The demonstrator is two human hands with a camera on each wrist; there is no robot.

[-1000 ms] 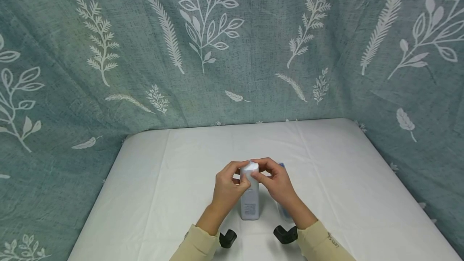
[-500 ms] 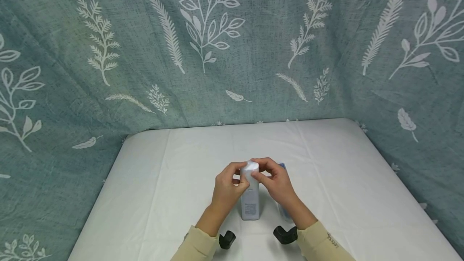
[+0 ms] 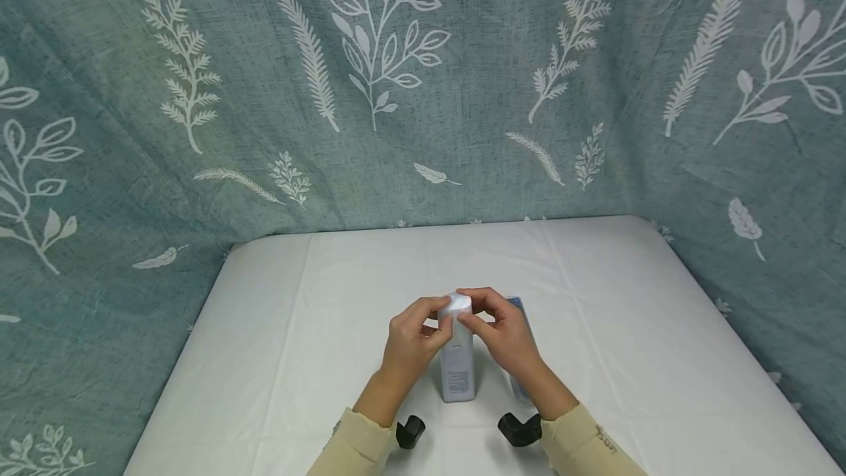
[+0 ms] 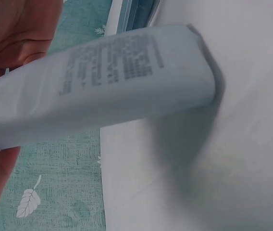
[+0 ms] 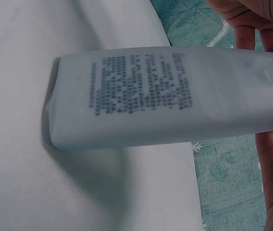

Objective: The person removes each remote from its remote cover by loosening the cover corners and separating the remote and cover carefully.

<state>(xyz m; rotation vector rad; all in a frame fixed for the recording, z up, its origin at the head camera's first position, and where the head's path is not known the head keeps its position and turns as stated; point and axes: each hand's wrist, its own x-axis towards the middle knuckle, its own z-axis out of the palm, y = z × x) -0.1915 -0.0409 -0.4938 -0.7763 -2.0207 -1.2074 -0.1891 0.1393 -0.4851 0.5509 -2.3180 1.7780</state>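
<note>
A pale grey oblong object (image 3: pixel 457 373), bottle-like with rounded edges, stands tilted on the white table between my hands. Small dark print covers its lower face, plain in the right wrist view; its exact kind is unclear. Thumb and fingers of my left hand (image 3: pixel 411 340) pinch its upper left side. From the right, my right hand (image 3: pixel 505 333) pinches the same upper end. In the left wrist view, the object's lower end (image 4: pixel 194 72) meets the cloth. Behind my right hand lies a flat blue-edged item (image 3: pixel 515 303), mostly hidden by the hand and wrist.
A white cloth covers the table (image 3: pixel 357 263). Teal leaf-patterned fabric (image 3: pixel 423 94) hangs behind and along both sides. Black wrist cameras sit under the sleeves, one at the left (image 3: pixel 410 432) and one at the right (image 3: pixel 520 430).
My left hand has shifted very slightly left and its thumb has moved a little on the grey object's upper end. The right hand stays nearly still.
</note>
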